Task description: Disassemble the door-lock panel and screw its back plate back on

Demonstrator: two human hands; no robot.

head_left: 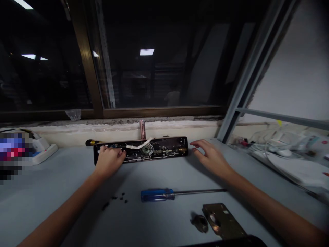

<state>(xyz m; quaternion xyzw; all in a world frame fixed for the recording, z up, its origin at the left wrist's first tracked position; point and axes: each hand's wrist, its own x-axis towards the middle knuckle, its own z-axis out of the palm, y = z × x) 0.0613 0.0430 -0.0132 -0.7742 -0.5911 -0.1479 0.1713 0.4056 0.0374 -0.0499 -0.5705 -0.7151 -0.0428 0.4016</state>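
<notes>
Black casing (157, 150), long and narrow with its inner parts bared, lies toward the back of our tabletop (64, 171), a white strip (135, 147) over its middle part. Our left hand (110, 159) rests on its left end, fingers curled; whether they grip it, we cannot tell. Our right hand (210, 156) is just beside the other end, thumb and fingers parted. Nearer us lie a blue-handled screwdriver (157, 195), small dark pieces (121, 198) and a metal plate (227, 219).
</notes>
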